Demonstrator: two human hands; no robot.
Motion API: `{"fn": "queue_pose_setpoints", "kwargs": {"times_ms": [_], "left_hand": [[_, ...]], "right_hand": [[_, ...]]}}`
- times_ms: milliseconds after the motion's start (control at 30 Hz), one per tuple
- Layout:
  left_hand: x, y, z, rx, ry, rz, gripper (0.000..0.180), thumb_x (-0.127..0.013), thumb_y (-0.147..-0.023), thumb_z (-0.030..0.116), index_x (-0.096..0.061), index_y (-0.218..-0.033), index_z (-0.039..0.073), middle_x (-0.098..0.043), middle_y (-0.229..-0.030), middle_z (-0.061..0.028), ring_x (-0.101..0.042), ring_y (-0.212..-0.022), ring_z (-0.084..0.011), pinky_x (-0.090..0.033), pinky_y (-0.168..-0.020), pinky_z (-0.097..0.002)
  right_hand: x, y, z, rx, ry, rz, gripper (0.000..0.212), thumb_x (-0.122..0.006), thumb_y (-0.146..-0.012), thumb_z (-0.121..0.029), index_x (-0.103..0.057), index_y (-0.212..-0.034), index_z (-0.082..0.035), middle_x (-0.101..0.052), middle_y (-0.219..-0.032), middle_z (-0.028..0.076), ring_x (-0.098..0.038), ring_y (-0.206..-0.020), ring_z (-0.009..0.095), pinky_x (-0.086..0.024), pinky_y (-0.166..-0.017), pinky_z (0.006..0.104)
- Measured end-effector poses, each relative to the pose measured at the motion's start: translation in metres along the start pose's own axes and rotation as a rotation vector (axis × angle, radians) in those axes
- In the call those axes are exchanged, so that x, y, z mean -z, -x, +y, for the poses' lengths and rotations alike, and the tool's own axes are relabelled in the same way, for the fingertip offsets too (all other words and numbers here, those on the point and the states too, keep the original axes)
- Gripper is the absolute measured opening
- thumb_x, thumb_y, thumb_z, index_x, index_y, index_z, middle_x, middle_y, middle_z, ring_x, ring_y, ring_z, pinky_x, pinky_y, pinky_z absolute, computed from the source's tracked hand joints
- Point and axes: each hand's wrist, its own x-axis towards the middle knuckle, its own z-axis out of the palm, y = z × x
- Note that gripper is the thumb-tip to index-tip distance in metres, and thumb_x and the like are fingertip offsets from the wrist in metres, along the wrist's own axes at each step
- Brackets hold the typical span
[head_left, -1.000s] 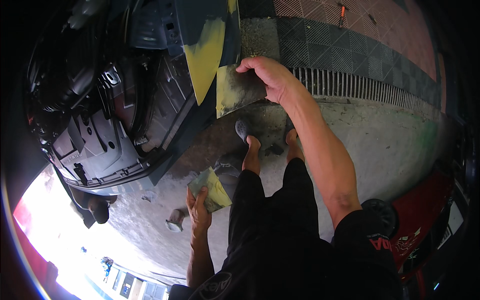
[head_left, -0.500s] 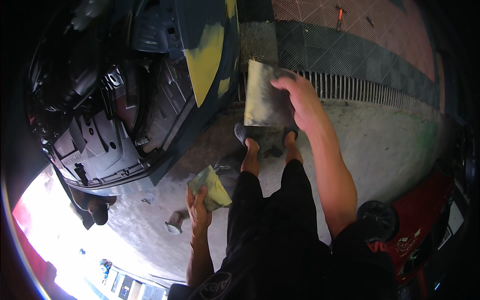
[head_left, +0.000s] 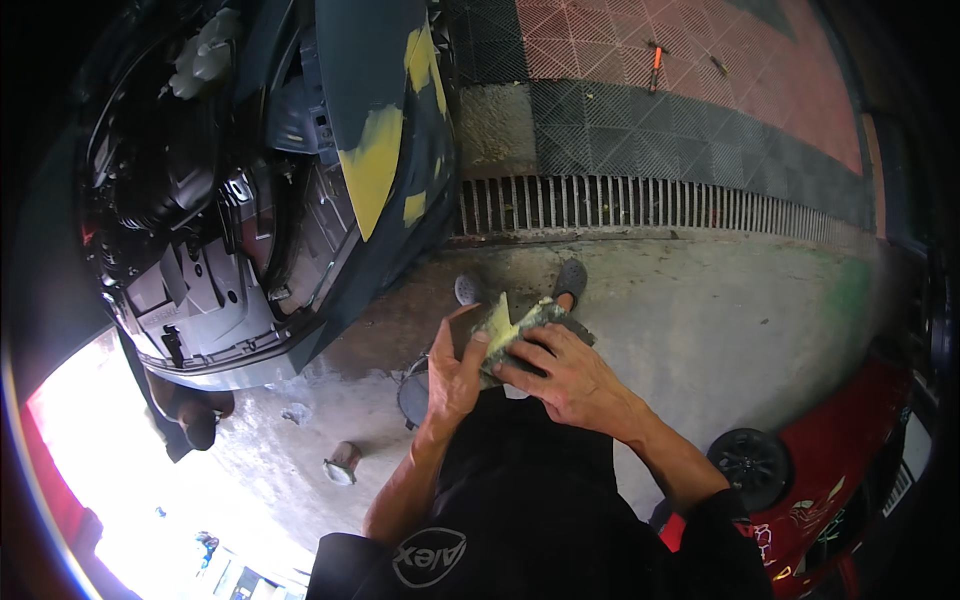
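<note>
My left hand and my right hand are close together in front of my body. In the left is a flat plate smeared with yellow filler, gripped between thumb and fingers. My right hand's fingers are curled over a second flat spreader, grey and also smeared with yellow. The two pieces meet or overlap between the hands; their exact contact is hidden by fingers. To the left is a dark blue-grey car fender with yellow filler patches.
An open engine bay fills the upper left. A grated floor drain crosses behind my feet, with tiles beyond it. A small can lies on the concrete at left. A red car stands at right; an orange-handled tool lies far off.
My right hand has come down and inward with its spreader from beside the fender. My left hand has risen to the right with its plate, so both now meet before my body.
</note>
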Motion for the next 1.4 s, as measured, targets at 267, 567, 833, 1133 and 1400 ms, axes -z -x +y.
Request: {"fn": "queue_pose_setpoints", "kwargs": {"times_ms": [267, 567, 833, 1133, 1400], "left_hand": [[-0.007, -0.008, -0.001, 0.38, 0.498, 0.217, 0.029, -0.062, -0.103, 0.012, -0.062, -0.131, 0.003, -0.07, -0.118, -0.0101, -0.07, -0.107, -0.0204, -0.059, -0.094, -0.0362], [-0.017, 0.021, 0.024, 0.426, 0.803, 0.038, 0.046, -0.057, -0.106, 0.013, -0.054, -0.15, 0.004, -0.068, -0.138, -0.0139, -0.068, -0.126, -0.0251, -0.054, -0.112, -0.0412], [-0.04, 0.022, 0.047, -0.024, -0.12, 0.017, 0.039, -0.062, -0.109, 0.024, -0.063, -0.139, -0.001, -0.071, -0.125, -0.0139, -0.065, -0.115, -0.0203, -0.051, -0.104, -0.036], [-0.067, -0.013, 0.098, 0.112, 0.472, 0.116, 0.033, -0.061, -0.104, 0.009, -0.059, -0.136, 0.0, -0.069, -0.122, -0.0109, -0.07, -0.109, -0.0205, -0.059, -0.101, -0.0388], [-0.154, 0.026, 0.169, 0.138, 0.834, -0.162, 0.042, -0.056, -0.106, 0.008, -0.053, -0.148, 0.003, -0.067, -0.134, -0.0136, -0.068, -0.125, -0.0261, -0.057, -0.111, -0.0434]], "right_hand": [[0.009, 0.027, 0.01, 0.227, -0.149, 0.137, 0.067, -0.078, -0.079, -0.006, -0.068, -0.144, -0.02, -0.06, -0.144, 0.009, -0.056, -0.138, 0.034, -0.045, -0.121, 0.0541], [-0.013, 0.069, 0.052, 0.182, -0.121, 0.188, 0.072, -0.076, -0.081, -0.005, -0.063, -0.151, -0.019, -0.055, -0.151, 0.014, -0.051, -0.145, 0.038, -0.038, -0.126, 0.0614], [0.03, 0.053, 0.021, 0.136, 0.083, 0.151, 0.058, -0.072, -0.085, -0.008, -0.067, -0.142, -0.015, -0.06, -0.139, 0.015, -0.058, -0.132, 0.038, -0.047, -0.114, 0.0544], [0.095, 0.079, 0.011, 0.376, 0.026, 0.22, 0.059, -0.069, -0.09, -0.005, -0.064, -0.147, -0.017, -0.06, -0.143, 0.013, -0.056, -0.137, 0.037, -0.044, -0.12, 0.0579], [0.139, 0.124, 0.033, 0.456, 0.136, 0.488, 0.055, -0.077, -0.092, -0.011, -0.067, -0.145, -0.021, -0.054, -0.153, 0.01, -0.051, -0.146, 0.037, -0.039, -0.126, 0.0604]]}}
